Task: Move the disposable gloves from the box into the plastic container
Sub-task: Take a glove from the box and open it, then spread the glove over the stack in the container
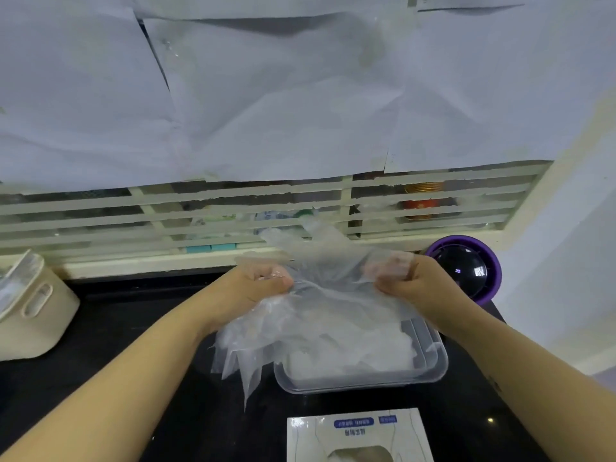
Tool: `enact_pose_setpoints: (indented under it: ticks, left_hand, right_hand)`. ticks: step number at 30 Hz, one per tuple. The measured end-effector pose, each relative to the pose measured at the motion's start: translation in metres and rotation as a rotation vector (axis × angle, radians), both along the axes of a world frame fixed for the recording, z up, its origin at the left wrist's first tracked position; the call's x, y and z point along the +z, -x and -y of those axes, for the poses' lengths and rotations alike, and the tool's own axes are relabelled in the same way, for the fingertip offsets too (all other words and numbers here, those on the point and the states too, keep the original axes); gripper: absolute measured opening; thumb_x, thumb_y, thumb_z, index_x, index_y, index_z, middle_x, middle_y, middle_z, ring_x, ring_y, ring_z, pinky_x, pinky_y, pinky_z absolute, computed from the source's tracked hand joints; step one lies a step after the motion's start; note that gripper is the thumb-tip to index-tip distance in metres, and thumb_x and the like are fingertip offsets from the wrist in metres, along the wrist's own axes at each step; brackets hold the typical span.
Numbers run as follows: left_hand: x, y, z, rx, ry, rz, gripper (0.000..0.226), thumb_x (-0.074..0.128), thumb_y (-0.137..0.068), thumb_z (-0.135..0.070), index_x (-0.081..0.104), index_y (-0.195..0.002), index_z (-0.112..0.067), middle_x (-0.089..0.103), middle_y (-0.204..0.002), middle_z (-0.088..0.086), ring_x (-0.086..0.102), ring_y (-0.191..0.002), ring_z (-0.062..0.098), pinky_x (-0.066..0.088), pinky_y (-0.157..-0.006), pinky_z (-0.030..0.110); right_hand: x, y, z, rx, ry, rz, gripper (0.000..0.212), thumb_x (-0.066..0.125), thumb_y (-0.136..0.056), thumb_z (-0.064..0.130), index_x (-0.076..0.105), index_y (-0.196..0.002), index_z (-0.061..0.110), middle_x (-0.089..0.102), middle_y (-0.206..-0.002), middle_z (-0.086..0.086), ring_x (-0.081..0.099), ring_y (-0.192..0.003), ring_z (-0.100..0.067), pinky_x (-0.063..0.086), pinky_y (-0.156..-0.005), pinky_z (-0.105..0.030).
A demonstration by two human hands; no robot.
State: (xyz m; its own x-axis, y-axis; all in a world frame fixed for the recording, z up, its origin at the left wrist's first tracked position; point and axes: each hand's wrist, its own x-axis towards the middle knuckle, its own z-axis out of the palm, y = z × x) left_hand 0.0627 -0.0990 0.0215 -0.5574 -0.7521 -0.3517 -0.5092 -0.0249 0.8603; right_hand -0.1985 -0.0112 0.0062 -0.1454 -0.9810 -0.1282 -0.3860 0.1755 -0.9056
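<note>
Both fingers (278,273) around gloves (320,315)

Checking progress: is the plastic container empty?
No, a crumpled heap of clear gloves lies inside the plastic container.

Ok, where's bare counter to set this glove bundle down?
Bare black counter lies between the beige bin and the plastic container, also left of the glove box. Crowded on the right: container, purple device.

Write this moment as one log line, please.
left hand: grips gloves | right hand: grips gloves | gloves: bunch held above container | box: in front of container
</note>
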Motion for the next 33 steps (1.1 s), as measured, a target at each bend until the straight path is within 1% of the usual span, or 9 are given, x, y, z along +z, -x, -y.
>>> enact_pose_setpoints:
  ticks: [6,11,16,20,23,25,27,29,33]
  left_hand:
    - [-0.016,-0.029,0.012,0.095,-0.153,0.197,0.014,0.065,-0.091,-0.035,0.075,-0.096,-0.027,0.075,-0.096,-0.003,0.069,-0.094,0.017,0.052,-0.092,0.037]
    - [-0.002,-0.026,0.016,0.236,0.383,0.495,0.025,0.061,-0.093,-0.033,0.061,-0.117,-0.025,0.06,-0.098,-0.01,0.059,-0.075,0.007,0.044,-0.063,0.022]
    - [0.013,0.038,-0.015,-0.249,0.813,0.644,0.029,0.05,-0.097,-0.034,0.057,-0.126,-0.036,0.058,-0.116,-0.012,0.06,-0.099,0.012,0.052,-0.081,0.03]
    - [-0.035,0.083,-0.017,-0.675,0.742,0.92,0.035,0.05,-0.098,-0.028,0.056,-0.133,-0.024,0.055,-0.134,0.001,0.057,-0.116,0.023,0.044,-0.084,0.036]
    - [-0.064,0.099,-0.014,-0.805,0.569,1.059,0.037,0.05,-0.097,-0.027,0.055,-0.134,-0.022,0.055,-0.134,0.001,0.055,-0.118,0.023,0.045,-0.092,0.036]
    - [-0.071,0.1,-0.013,-0.843,0.5,1.083,0.038,0.049,-0.097,-0.027,0.055,-0.135,-0.021,0.055,-0.135,0.001,0.053,-0.12,0.024,0.044,-0.095,0.037]
    - [-0.077,0.101,-0.011,-0.851,0.467,1.076,0.037,0.048,-0.097,-0.026,0.056,-0.133,-0.02,0.056,-0.134,0.001,0.054,-0.12,0.023,0.044,-0.094,0.036]
    - [-0.078,0.103,-0.011,-0.839,0.415,1.072,0.037,0.048,-0.097,-0.027,0.056,-0.133,-0.02,0.057,-0.133,0.001,0.055,-0.118,0.023,0.044,-0.093,0.035]
    - [-0.071,0.111,-0.013,-0.805,0.228,0.977,0.045,0.048,-0.1,-0.03,0.044,-0.145,-0.023,0.051,-0.141,0.0,0.049,-0.126,0.022,0.04,-0.103,0.034]
  right_hand:
    - [-0.013,0.012,0.006,-0.041,-0.008,-0.315,0.032,0.058,-0.093,0.007,0.063,-0.121,0.02,0.065,-0.097,0.013,0.064,-0.089,-0.005,0.044,-0.068,-0.007]
    - [-0.032,0.009,0.01,0.036,-0.191,-0.444,0.051,0.055,-0.09,0.006,0.045,-0.138,0.021,0.063,-0.086,0.004,0.062,-0.073,-0.013,0.051,-0.065,-0.021]
    - [-0.041,0.0,0.014,0.087,-0.295,-0.518,0.082,0.06,-0.088,0.003,0.013,-0.153,0.023,0.06,-0.083,0.0,0.057,-0.061,-0.012,0.043,-0.049,-0.015]
    - [-0.047,-0.002,0.016,0.118,-0.346,-0.629,0.091,0.057,-0.09,0.004,-0.006,-0.154,0.02,0.065,-0.078,-0.009,0.051,-0.057,-0.014,0.039,-0.051,-0.021]
    - [-0.04,-0.003,0.01,0.037,-0.264,-0.685,0.095,0.063,-0.089,0.013,-0.006,-0.154,0.02,0.054,-0.13,-0.007,0.059,-0.091,-0.013,0.048,-0.073,-0.021]
    - [-0.038,-0.002,0.004,-0.008,-0.008,-0.918,0.084,0.066,-0.087,0.019,0.014,-0.153,0.019,0.039,-0.146,-0.004,0.047,-0.124,-0.021,0.042,-0.1,-0.031]
    - [-0.035,-0.008,0.003,0.052,0.219,-0.953,0.059,0.067,-0.086,0.015,0.045,-0.141,0.017,0.051,-0.135,-0.003,0.047,-0.123,-0.025,0.042,-0.103,-0.037]
    - [-0.039,-0.019,0.006,0.242,0.093,-0.85,0.044,0.061,-0.092,0.017,0.051,-0.135,0.02,0.052,-0.133,0.0,0.047,-0.122,-0.022,0.043,-0.101,-0.036]
    - [-0.079,-0.039,0.018,0.491,-0.436,-0.773,0.068,0.065,-0.09,0.027,0.029,-0.146,0.017,0.031,-0.147,-0.009,0.034,-0.132,-0.029,0.037,-0.105,-0.039]
